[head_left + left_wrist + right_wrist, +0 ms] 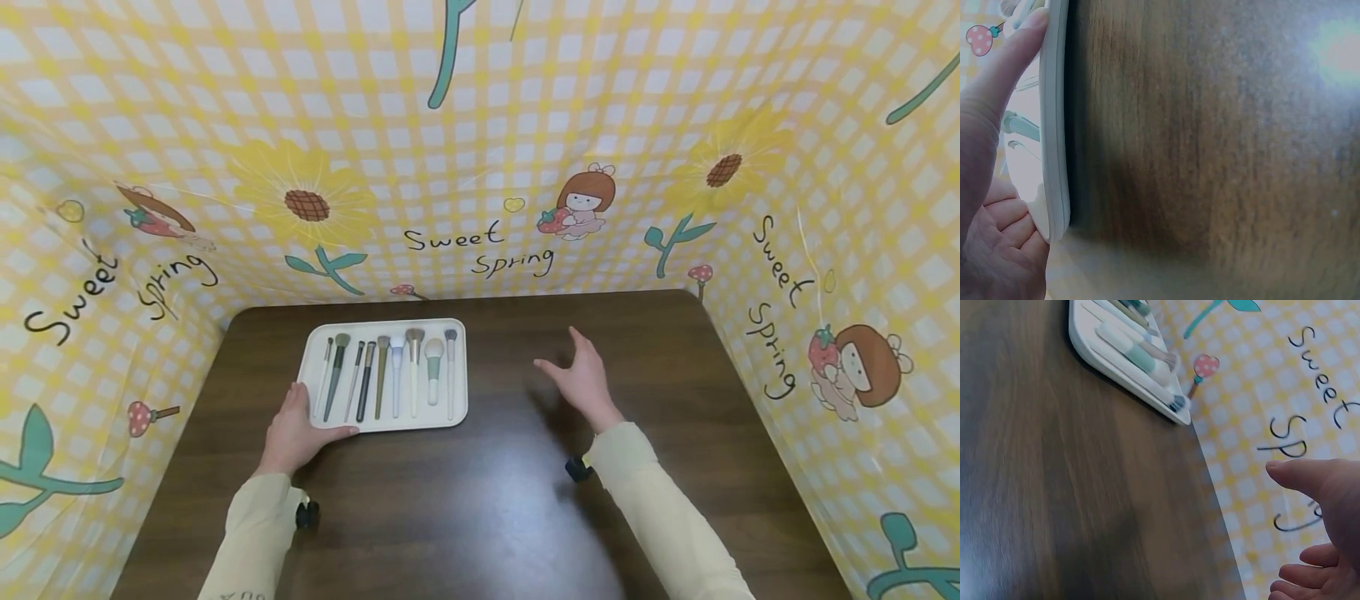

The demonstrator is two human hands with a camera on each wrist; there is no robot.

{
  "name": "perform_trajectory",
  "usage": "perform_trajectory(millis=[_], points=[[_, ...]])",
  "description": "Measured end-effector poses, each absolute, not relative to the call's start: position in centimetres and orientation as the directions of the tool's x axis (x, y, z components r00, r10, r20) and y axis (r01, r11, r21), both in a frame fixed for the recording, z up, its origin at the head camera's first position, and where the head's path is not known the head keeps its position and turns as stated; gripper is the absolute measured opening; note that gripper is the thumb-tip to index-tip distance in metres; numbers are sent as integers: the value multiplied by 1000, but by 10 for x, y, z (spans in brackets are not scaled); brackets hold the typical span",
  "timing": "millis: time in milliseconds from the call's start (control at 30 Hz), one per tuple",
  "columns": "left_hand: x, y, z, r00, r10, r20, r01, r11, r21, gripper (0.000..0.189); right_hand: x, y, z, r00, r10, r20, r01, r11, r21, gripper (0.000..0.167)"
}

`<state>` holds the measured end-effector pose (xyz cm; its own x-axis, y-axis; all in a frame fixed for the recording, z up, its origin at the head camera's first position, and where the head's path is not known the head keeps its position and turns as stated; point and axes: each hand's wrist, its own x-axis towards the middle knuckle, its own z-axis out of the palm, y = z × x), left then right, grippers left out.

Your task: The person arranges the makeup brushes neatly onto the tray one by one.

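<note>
A white rectangular tray (456, 417) lies on the left part of the dark wooden table. Several makeup brushes (381, 375) are laid side by side in it, bristles toward the back; one has a green-and-white handle and a broad pale head. My left hand (291, 435) grips the tray's near left corner. In the left wrist view its thumb (1013, 56) lies over the front rim, while the other fingers (1013, 219) bend against the tray's end. To the right of the tray, my right hand (585, 379) hovers over the table, thumb and fingers spread, holding nothing.
The brown wooden table (465, 517) is walled in at the back and both sides by a yellow checked cloth (480, 158) printed with flowers, lettering and cartoon figures. Each wrist wears a small black camera (578, 468). A bright glare falls on the table's middle.
</note>
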<state>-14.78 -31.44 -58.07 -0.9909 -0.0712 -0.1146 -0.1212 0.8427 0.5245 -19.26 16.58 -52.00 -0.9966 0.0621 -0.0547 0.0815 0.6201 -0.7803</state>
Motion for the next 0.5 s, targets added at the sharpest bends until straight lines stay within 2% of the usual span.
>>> perform_trajectory(millis=[500], points=[[-147,-313,-578,-991,-72,-116,-122,846,519,149,-176,216,-526,-985,117,-130,174,628,-759,90]])
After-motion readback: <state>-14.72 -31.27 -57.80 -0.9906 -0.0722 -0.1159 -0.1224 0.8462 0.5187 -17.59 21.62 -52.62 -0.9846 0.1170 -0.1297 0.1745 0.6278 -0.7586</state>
